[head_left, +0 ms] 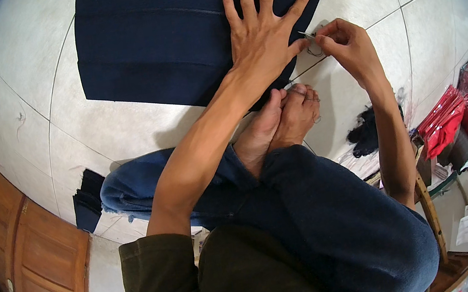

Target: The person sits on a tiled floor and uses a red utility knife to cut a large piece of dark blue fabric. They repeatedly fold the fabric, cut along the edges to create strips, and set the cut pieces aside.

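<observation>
A dark navy cloth (143, 40) with faint crosswise seams lies flat on the floor. My left hand (260, 39) is spread over its right part, palm down, fingers pointing away from me. Just off the cloth's right edge, my right hand (350, 51) pinches a small pointed metal tool (306, 35) between thumb and fingers. The tool's tip points left, close to my left thumb and the cloth edge. Its exact kind is too small to tell. A thin dark loop, perhaps thread, hangs below it.
My bare feet (286, 115) are near the cloth's lower edge. On the tiled floor (21, 97) lie a black fluffy heap (364, 132) at right and folded dark cloth (88, 200) at left. Red plastic-wrapped packages (446, 121) lie far right; a wooden door (40, 248) stands lower left.
</observation>
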